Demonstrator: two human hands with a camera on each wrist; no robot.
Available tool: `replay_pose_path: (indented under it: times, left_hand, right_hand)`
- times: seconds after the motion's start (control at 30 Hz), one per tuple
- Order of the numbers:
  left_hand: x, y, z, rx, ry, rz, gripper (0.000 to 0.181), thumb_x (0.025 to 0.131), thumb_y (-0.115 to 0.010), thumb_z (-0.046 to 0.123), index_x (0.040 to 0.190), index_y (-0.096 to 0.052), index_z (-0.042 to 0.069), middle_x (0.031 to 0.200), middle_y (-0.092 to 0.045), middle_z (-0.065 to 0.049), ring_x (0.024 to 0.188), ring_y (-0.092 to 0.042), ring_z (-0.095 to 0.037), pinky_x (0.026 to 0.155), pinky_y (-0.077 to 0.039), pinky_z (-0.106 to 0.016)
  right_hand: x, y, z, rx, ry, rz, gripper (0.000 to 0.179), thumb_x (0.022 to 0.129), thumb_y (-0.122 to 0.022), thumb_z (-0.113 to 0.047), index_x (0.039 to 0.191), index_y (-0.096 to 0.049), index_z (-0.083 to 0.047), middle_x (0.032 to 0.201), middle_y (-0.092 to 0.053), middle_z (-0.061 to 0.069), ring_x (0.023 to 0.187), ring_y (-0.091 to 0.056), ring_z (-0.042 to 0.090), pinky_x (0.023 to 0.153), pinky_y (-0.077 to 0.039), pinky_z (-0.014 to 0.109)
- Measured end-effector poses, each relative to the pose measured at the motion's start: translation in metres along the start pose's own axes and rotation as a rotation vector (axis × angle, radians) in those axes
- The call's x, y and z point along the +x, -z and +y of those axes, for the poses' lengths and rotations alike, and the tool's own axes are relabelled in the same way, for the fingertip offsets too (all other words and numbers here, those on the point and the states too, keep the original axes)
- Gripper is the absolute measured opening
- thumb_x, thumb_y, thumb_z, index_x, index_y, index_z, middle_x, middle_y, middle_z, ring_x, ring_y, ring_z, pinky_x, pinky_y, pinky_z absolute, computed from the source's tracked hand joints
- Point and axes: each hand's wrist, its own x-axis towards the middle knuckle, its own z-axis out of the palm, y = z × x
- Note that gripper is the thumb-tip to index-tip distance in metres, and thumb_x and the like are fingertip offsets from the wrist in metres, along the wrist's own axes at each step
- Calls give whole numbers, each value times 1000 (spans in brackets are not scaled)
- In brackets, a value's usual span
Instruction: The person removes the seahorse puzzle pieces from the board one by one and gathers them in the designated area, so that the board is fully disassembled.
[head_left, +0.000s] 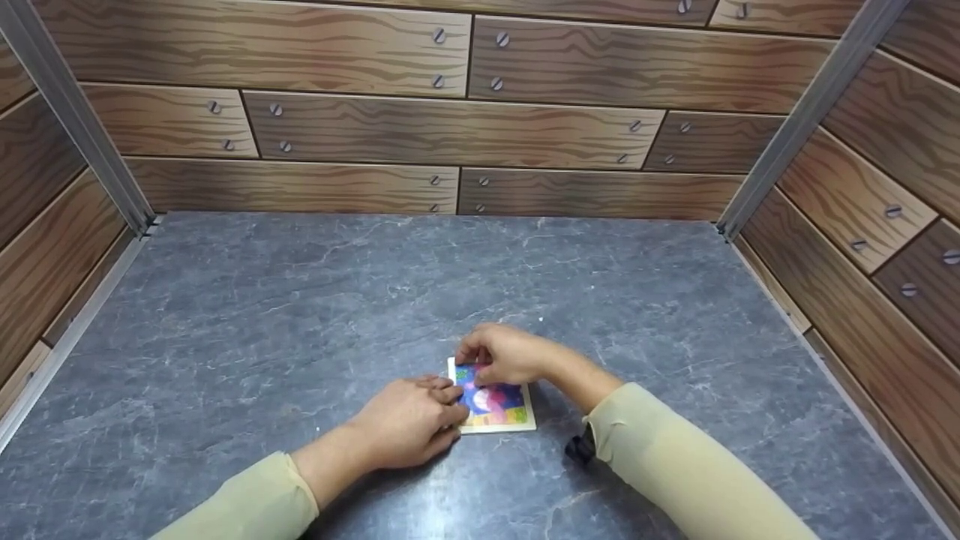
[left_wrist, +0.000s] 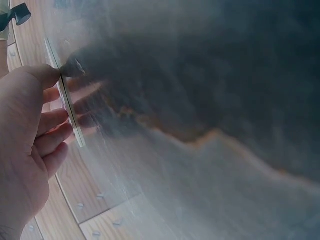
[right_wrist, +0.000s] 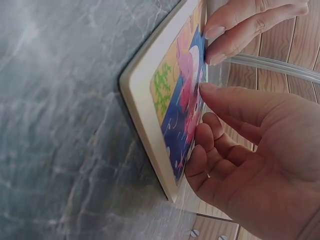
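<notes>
Partly hidden by both hands, a colourful picture board (head_left: 495,418) with a pale border lay flat on the table (head_left: 300,300), in the lower middle of the head view. The left hand (head_left: 409,424) rested at its left edge, fingers lightly spread and reaching onto the printed face, covering much of that border. The right hand (head_left: 510,354) was over the upper right part, its fingers bent and its thumb a little apart from them, touching the print — whether anything was pinched there I could not tell. What the print showed was hard to make out: blue, pink and yellow patches, with some green in the corners. In the left wrist view the board appeared only as a thin, edge-on strip at the left, the thumb against it. The right wrist view cut the board off at the top, and only part of the left hand came in at the upper right. Both sleeves (head_left: 690,457) ran out of the head view's bottom edge; a small black object (head_left: 580,448) by the right cuff was unclear.
</notes>
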Motion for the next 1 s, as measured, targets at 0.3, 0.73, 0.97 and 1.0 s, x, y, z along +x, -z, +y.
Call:
replay_pose_path:
  times: [0.3,0.73,0.97,1.0]
  left_hand:
    - [0,0,1,9,12,-16,19,103,-67,29,112,-77,17,133,-72,-14,124,-69,-28,109,-52,-41]
    - [0,-1,0,43,-24,35,17,102,-68,29,109,-77,15,127,-75,-12,121,-71,-26,110,-51,-38]
    - [0,-1,1,50,-19,16,19,103,-67,30,111,-78,16,128,-75,-11,122,-71,-24,110,-51,-37]
    - [0,0,1,52,-18,13,20,103,-67,30,112,-78,16,129,-75,-11,122,-71,-24,110,-51,-37]
  right_hand:
    - [3,0,2,3,3,-7,25,90,-79,-3,114,-74,-6,102,-68,6,93,-61,17,88,-55,39]
    - [4,2,2,-20,32,15,23,89,-77,-3,111,-76,-4,102,-65,7,90,-60,13,84,-54,33]
    - [8,2,2,-1,19,14,18,90,-74,0,108,-75,-4,98,-66,6,88,-57,12,83,-53,34]
    - [8,2,3,4,18,13,18,90,-74,0,107,-74,-4,98,-66,5,88,-57,12,83,-53,34]
